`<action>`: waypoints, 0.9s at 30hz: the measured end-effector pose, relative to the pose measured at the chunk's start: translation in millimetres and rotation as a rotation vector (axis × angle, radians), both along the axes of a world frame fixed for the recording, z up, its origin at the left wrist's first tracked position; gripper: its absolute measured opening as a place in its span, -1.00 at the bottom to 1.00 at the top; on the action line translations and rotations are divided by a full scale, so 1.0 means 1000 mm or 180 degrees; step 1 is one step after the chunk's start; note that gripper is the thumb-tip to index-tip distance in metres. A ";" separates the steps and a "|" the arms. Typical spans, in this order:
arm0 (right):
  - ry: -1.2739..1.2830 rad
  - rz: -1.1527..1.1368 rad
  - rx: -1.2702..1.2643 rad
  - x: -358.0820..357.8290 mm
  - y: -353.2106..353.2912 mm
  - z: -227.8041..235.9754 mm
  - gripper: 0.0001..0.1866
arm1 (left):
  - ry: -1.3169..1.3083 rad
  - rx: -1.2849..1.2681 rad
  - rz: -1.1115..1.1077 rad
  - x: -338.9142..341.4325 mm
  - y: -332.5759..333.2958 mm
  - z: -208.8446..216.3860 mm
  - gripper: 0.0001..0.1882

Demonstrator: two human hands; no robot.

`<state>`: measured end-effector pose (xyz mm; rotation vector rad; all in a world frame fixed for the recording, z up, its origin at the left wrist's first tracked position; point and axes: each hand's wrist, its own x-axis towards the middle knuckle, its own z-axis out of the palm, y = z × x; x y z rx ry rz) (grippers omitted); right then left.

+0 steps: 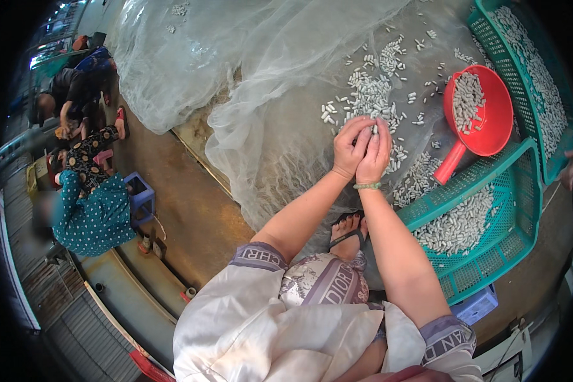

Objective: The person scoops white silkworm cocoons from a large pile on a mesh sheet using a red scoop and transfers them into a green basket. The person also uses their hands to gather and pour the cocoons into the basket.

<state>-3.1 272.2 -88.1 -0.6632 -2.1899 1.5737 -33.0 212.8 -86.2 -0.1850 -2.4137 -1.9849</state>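
Note:
My left hand point(350, 149) and my right hand point(375, 155) are pressed side by side, fingers curled together. Between the fingertips shows one of the small grey-white capsule-shaped pieces point(375, 129); whether more are inside is hidden. Just beyond my fingers lies a loose pile of the same pieces point(370, 94), spread over a thin whitish mesh sheet point(286, 121). To the right, a red pan with a handle point(498, 126) holds more pieces and rests by the rim of a green plastic basket point(519, 248). That basket also contains many pieces.
A second green basket point(500, 60) full of pieces stands at the far right. A blue stool point(476, 307) is under the nearer basket. On the left sit two people, one in a dotted teal top point(95, 213) by a purple-blue stool point(141, 198). My sandalled foot point(347, 235) is below my hands.

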 end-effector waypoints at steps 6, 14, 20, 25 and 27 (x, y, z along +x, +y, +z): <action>0.0308 -0.0293 -0.0898 -0.003 0.013 0.062 -0.61 | -0.1784 0.2324 0.0324 -0.002 0.025 0.046 -0.84; 0.0151 -0.1495 -0.0692 0.089 0.110 0.130 -0.56 | -0.2331 0.2907 -0.1087 0.071 0.137 0.111 -0.86; -0.0396 -0.2263 -0.1852 0.170 0.195 0.080 -0.51 | -0.0993 0.0882 -0.2334 0.127 0.182 0.088 -0.80; -0.0480 -0.1562 0.0591 0.145 0.178 0.099 -0.55 | 0.0665 -0.0586 0.0012 -0.012 0.051 0.059 -0.83; -0.0322 -0.0491 0.0426 0.117 0.143 0.104 -0.50 | 0.0525 -0.2443 0.0523 -0.039 -0.022 0.011 -0.72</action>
